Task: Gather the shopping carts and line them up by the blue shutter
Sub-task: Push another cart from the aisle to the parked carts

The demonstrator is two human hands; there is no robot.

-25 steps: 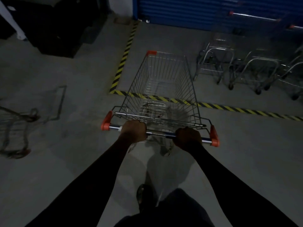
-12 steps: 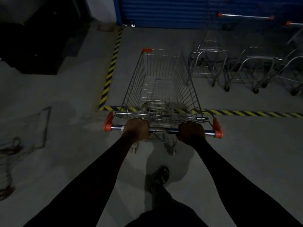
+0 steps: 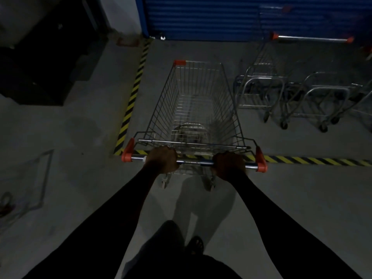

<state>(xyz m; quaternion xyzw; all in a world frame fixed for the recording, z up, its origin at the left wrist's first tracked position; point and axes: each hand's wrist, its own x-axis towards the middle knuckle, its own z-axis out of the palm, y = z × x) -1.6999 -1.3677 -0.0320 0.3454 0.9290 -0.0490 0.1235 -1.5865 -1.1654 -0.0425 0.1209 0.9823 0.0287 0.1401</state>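
Note:
A wire shopping cart (image 3: 196, 101) with orange corner caps stands straight ahead, its basket pointing at the blue shutter (image 3: 231, 17). My left hand (image 3: 162, 159) and my right hand (image 3: 228, 165) are both closed around its chrome handle bar (image 3: 194, 162). The basket lies inside the bay marked by yellow-black tape (image 3: 314, 160); the handle is over the tape line. To the right, a row of parked carts (image 3: 291, 97) stands near the shutter, one with a raised handle (image 3: 312, 38).
A striped tape strip (image 3: 132, 97) runs up the bay's left side. A dark bulky mass (image 3: 46, 63) fills the upper left. Part of another cart (image 3: 6, 202) and its shadow lie at the far left. My foot (image 3: 194, 244) is below the cart.
The cart has rolled forward across the tape line toward the shutter, and I have walked with it. The parked carts and shutter look nearer. Both hands keep their hold.

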